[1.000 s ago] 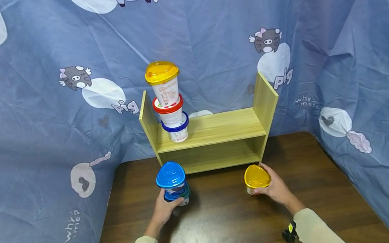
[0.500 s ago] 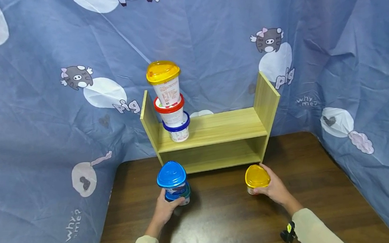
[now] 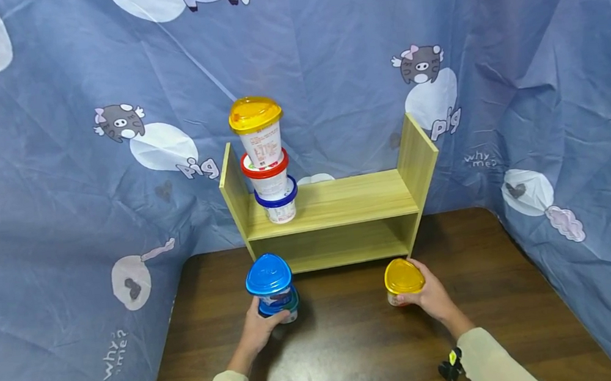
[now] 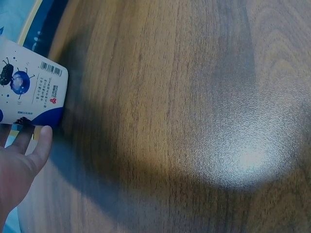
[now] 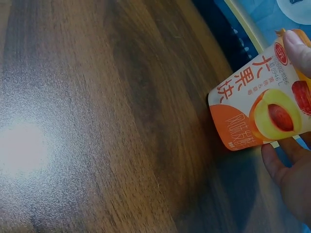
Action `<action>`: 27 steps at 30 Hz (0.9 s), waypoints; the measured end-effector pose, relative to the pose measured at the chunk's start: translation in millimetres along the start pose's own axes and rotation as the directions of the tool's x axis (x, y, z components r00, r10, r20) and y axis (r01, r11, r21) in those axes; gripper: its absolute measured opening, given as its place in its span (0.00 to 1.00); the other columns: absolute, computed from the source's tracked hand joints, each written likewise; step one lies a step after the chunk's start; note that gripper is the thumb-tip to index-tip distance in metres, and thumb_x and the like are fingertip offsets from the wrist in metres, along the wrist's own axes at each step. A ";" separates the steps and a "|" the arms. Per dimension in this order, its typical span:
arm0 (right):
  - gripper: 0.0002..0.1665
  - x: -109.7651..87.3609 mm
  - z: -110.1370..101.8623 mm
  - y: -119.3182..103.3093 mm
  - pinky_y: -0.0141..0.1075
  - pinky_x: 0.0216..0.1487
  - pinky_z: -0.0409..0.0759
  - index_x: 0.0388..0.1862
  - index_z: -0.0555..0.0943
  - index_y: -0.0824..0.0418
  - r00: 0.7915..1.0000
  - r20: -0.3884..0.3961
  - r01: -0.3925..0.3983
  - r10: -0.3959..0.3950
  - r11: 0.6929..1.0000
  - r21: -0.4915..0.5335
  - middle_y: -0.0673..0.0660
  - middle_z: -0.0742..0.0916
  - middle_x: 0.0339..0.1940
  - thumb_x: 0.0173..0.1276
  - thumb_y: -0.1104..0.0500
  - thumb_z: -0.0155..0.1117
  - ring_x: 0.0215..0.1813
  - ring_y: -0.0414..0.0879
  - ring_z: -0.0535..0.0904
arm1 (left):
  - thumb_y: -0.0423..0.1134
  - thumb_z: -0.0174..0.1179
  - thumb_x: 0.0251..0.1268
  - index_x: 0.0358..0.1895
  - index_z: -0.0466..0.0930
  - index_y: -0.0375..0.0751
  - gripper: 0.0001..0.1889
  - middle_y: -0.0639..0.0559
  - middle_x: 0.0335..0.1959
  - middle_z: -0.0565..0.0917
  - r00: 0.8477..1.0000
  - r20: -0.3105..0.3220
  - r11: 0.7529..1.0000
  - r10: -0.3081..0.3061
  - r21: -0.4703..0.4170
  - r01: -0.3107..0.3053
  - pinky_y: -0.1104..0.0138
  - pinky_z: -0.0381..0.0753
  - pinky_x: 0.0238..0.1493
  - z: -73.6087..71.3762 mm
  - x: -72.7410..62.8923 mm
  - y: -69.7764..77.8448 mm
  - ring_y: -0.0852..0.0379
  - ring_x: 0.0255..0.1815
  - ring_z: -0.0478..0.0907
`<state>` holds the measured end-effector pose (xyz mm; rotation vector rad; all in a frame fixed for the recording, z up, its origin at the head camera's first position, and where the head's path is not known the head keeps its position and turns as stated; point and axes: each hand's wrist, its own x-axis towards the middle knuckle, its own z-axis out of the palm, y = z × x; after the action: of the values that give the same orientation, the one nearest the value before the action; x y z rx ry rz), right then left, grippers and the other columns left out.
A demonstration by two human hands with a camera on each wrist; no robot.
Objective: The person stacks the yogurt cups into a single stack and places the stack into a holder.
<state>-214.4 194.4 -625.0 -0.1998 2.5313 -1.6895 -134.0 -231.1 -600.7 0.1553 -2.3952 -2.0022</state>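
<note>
In the head view, my left hand (image 3: 258,329) grips a short stack of two yogurt cups at its lower cup (image 3: 292,315). The upper cup (image 3: 268,274) has a rounded-triangle blue lid. Blueberries and a barcode are printed on the white cup wall (image 4: 34,82) in the left wrist view, with fingers along its side. On the right, my right hand (image 3: 431,293) holds a yellow-lidded yogurt cup (image 3: 404,276), thumb on the near side and fingers round the far right. Its orange-and-white wall with a peach picture (image 5: 262,104) shows in the right wrist view.
A two-tier wooden shelf (image 3: 350,197) stands at the back of the brown table (image 3: 348,346). On its upper board, at the left, a leaning stack has a yellow-lidded cup (image 3: 261,139) over a red-lidded cup (image 3: 270,181) and a blue-lidded cup (image 3: 281,208). Patterned blue cloth (image 3: 326,59) hangs behind.
</note>
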 end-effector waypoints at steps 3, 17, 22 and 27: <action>0.62 0.5 0.9 0.1 0.55 0.64 0.69 0.77 0.60 0.64 1.000 -0.006 -0.008 0.008 1.000 0.005 0.70 0.77 0.66 0.46 0.61 0.86 0.61 0.62 0.74 | 0.32 0.74 0.58 0.74 0.60 0.36 0.43 0.32 0.67 0.73 1.000 0.001 1.000 0.000 -0.012 0.000 0.40 0.66 0.68 -0.2 0.0 0.8 0.33 0.67 0.70; 0.60 -0.7 2.8 -11.7 0.52 0.67 0.65 0.77 0.62 0.64 0.997 -0.030 -0.073 0.075 0.996 0.057 0.69 0.76 0.67 0.46 0.67 0.85 0.63 0.61 0.72 | 0.31 0.73 0.58 0.75 0.59 0.36 0.43 0.32 0.68 0.72 1.000 0.000 0.999 0.005 -0.032 -0.005 0.40 0.66 0.68 0.3 -0.5 1.4 0.33 0.68 0.69; 0.59 -7.4 1.4 -31.6 0.52 0.65 0.66 0.76 0.62 0.69 0.998 -0.023 -0.063 0.066 0.992 0.106 0.73 0.76 0.65 0.46 0.72 0.82 0.62 0.64 0.72 | 0.33 0.73 0.59 0.75 0.59 0.36 0.43 0.32 0.68 0.72 1.000 0.002 1.000 0.000 -0.020 0.000 0.39 0.66 0.68 0.6 -1.3 3.7 0.33 0.68 0.69; 0.59 -4.7 2.5 -23.2 0.47 0.64 0.67 0.76 0.62 0.67 0.998 -0.035 -0.053 0.056 0.995 0.086 0.71 0.77 0.65 0.45 0.70 0.83 0.61 0.61 0.73 | 0.33 0.73 0.59 0.75 0.59 0.35 0.42 0.32 0.68 0.72 1.000 0.003 1.000 -0.004 -0.016 0.004 0.39 0.65 0.68 0.9 -2.0 5.0 0.33 0.68 0.68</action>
<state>-208.1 184.1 -604.5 -0.0922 2.4599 -1.7927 -132.4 -229.1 -595.8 0.1569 -2.3818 -2.0248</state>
